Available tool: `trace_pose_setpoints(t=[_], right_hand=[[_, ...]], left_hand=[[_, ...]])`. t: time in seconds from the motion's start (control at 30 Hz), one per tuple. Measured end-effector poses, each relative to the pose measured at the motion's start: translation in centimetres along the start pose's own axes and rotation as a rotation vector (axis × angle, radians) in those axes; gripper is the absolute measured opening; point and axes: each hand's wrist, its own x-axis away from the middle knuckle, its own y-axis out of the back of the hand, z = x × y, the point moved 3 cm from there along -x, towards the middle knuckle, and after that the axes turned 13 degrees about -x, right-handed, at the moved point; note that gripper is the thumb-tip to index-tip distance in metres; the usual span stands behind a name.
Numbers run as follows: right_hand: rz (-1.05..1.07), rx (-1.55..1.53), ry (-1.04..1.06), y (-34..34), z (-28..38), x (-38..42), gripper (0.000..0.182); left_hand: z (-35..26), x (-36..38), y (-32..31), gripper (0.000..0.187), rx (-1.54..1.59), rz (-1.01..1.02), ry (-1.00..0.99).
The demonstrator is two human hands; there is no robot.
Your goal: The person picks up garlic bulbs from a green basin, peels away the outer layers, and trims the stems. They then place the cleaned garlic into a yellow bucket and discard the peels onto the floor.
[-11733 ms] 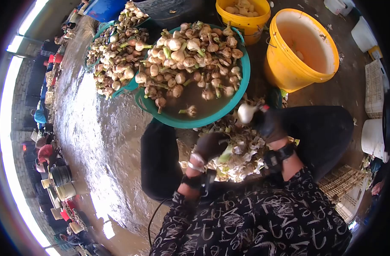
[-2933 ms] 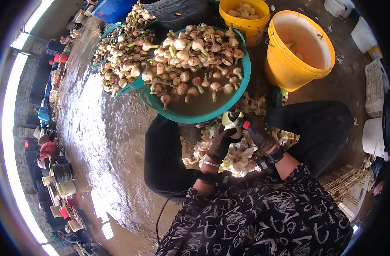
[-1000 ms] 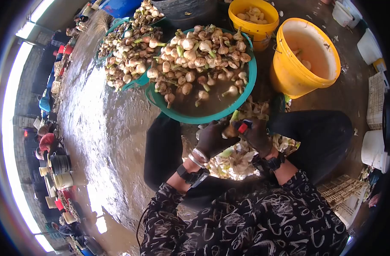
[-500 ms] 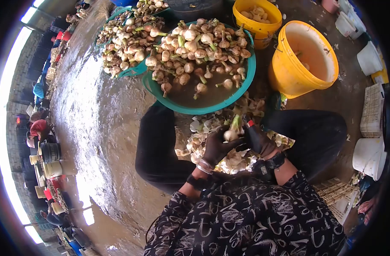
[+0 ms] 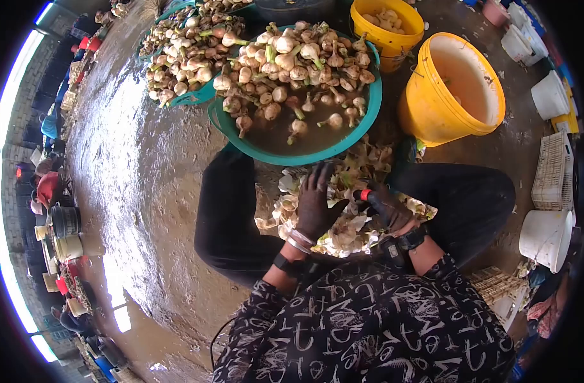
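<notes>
My left hand (image 5: 316, 201), in a dark glove, is open with its fingers spread above a heap of garlic peels (image 5: 347, 233) that lies between my knees. It points toward the teal basin (image 5: 352, 142), which holds muddy water and several unpeeled garlic bulbs (image 5: 292, 60). My right hand (image 5: 386, 205), also gloved, is closed around a small red-handled knife (image 5: 365, 194) just right of the left hand. No bulb shows in either hand.
A second teal basin (image 5: 198, 97) heaped with garlic sits at the upper left. A big yellow bucket (image 5: 426, 105) and a smaller one (image 5: 394, 50) with peeled bulbs stand to the right. White buckets (image 5: 546, 233) and a crate (image 5: 551, 172) line the right side. The floor (image 5: 132, 185) is wet.
Half a second ago my left hand held a garlic bulb against the knife. Now that hand is open and spread and the bulb is out of it. The right hand keeps the knife.
</notes>
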Motion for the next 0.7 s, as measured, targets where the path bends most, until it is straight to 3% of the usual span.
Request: trace_pose_setpoints(t=[0.07,0.13,0.27,0.33,0.37,0.4,0.43,0.47,0.5,0.53,0.57,0.63,0.7], right_hand=[[0.095,0.092,-0.060,0.9,-1.3,-1.6,0.041],[0.175,0.296,-0.119,1.9,-3.6,-2.9,0.051],[0.161,0.501,-0.035,2.0,-3.9,-3.2,0.053],[0.173,0.804,0.062,1.4,-2.6,-2.4,0.051],[0.173,0.804,0.061,1.1,-2.1,-2.0,0.051],[0.186,0.759,0.218,0.7,-1.2,-1.5,0.048],[0.199,0.710,0.376,0.2,-0.7,-1.2,0.045],[0.198,0.709,0.376,0.1,-1.2,-1.1,0.045],[0.159,0.481,0.360,0.3,-1.9,-1.3,0.044],[0.117,0.253,0.342,0.1,-1.7,-1.3,0.043],[0.115,0.251,0.345,-0.1,-1.4,-1.1,0.043],[0.041,0.672,0.754,-1.1,0.6,-0.1,0.043],[0.085,0.845,0.831,-1.7,1.6,0.2,0.043]], left_hand=[[-0.2,-0.1,0.3,0.056,-0.085,0.066,-0.059],[0.2,1.3,-2.3,0.026,-0.081,0.371,-0.217],[0.4,2.7,-4.5,0.017,-0.104,0.475,-0.113],[0.7,3.1,-4.9,0.015,-0.063,0.446,-0.095],[1.1,3.3,-5.2,0.015,-0.026,0.414,-0.075],[1.4,3.4,-5.5,0.015,-0.026,0.412,-0.075],[2.6,3.5,-5.8,0.016,0.593,0.500,0.379],[3.1,4.1,-6.3,0.019,1.215,0.546,0.841],[3.4,4.3,-6.0,0.019,1.215,0.547,0.840],[2.9,3.3,-4.1,0.021,0.654,0.448,0.394],[1.8,2.9,-2.8,0.024,0.092,0.320,-0.044],[1.9,3.5,-3.5,0.021,0.074,0.256,-0.035],[2.8,4.3,-5.0,0.021,0.797,0.337,0.465]])
